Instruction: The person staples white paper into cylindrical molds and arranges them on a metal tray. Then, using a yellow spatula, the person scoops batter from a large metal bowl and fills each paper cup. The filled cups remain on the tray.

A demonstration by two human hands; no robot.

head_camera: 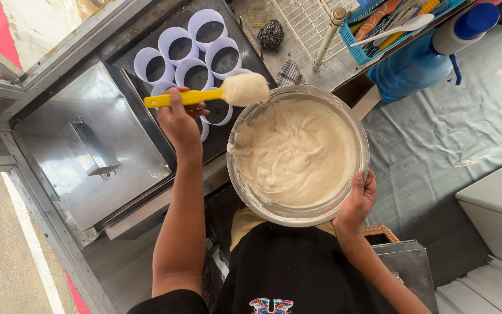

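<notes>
Head view: left hand [179, 120] grips spatula [216, 94] over griddle [245, 43]; right hand [355, 203] apparently clasps bowl [297, 154]

Dark griddle [245, 55], white ring moulds [180, 47] (several), steel lid [88, 145]

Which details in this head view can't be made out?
- Ring moulds: the near ones are hidden by the left hand and the spatula.
- Spatula blade: coated in batter, so its shape is hidden.
- Bowl: its bottom is covered by batter.
- Right hand: fingers out of sight under the bowl's rim.
- Blue basket: cut off by the top edge.
</notes>
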